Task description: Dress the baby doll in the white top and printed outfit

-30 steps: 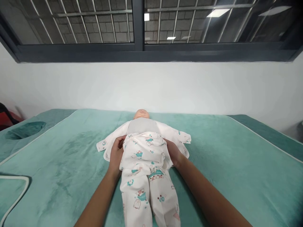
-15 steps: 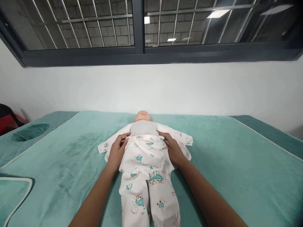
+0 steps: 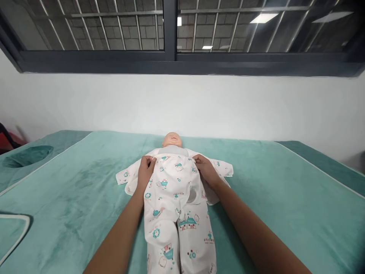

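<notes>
On green bed [image 3: 285,198], trousers [image 3: 168,196] on supine doll [image 3: 172,140]; left hand [image 3: 145,172], right hand [image 3: 207,171] pinch waistband [image 3: 173,156] at opposite sides; waistband now higher than moments ago, leaving less grey torso [image 3: 172,150] uncovered.

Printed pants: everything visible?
White pants, soft-looking cloth with teal and pink cartoon prints. They lie face-up over the doll, waistband high on its grey torso; the legs run out of frame. A greyish gap shows in front. Left hand and right hand grip the waistband's sides.
</notes>
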Motion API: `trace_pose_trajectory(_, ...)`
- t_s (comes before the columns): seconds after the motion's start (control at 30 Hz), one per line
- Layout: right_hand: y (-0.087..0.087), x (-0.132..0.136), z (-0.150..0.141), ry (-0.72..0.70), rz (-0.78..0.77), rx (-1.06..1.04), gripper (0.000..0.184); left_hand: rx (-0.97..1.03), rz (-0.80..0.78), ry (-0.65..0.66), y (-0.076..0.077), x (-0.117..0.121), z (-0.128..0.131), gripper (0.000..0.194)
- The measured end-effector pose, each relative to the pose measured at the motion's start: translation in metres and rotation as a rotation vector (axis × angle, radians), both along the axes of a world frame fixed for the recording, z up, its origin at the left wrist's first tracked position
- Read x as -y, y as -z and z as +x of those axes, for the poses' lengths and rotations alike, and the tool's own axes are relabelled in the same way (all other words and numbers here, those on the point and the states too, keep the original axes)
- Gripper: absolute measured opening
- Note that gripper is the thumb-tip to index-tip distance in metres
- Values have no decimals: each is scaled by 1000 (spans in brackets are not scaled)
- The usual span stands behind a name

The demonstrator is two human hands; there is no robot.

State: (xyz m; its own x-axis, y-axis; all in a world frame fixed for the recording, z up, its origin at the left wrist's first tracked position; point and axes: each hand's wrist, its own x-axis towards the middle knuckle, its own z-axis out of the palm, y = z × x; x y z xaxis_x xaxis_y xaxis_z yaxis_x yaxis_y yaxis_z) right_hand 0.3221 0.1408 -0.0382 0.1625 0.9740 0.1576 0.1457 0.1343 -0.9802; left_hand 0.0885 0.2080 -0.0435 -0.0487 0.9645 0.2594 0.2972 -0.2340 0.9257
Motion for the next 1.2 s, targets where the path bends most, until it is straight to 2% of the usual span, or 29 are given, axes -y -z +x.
trace_pose_trajectory(0.1,-10,3,2,-36,-6,80,11,17,34,116,4,4,-3,22)
trace_pose_trajectory(0.27,-21,2,1,-39,199,334,17,12,138,247,0,2,-8,25)
trace_pose_trajectory(0.4,-25,-14,-3,-173,156,313,22,-105,83,301,-19,0,-7,23)
trace_pose_trajectory(0.5,-28,-27,-9,-181,156,293,24,-265,53,347,-35,-1,-8,29)
trace_pose_trajectory(0.6,-33,-40,-17,-58,133,420,25,-348,50,292,-41,-7,-8,34)
trace_pose_trajectory(0.73,-33,-56,-25,155,70,617,25,-384,48,51,-32,-19,-3,35)
trace_pose_trajectory(0.83,-24,-62,-25,206,78,538,22,-363,28,-41,-22,-23,3,27)
trace_pose_trajectory(0.93,-10,-60,-22,169,174,313,13,-273,54,-59,-13,-17,4,9)
trace_pose_trajectory(1.03,-3,-55,-19,161,232,169,20,-317,106,-53,-8,-7,-2,9)
trace_pose_trajectory(1.13,-6,-47,-17,205,221,155,18,-481,135,-13,-8,1,-11,14)
trace_pose_trajectory(1.2,-9,-39,-14,270,178,220,16,-529,108,50,-11,5,-17,15)
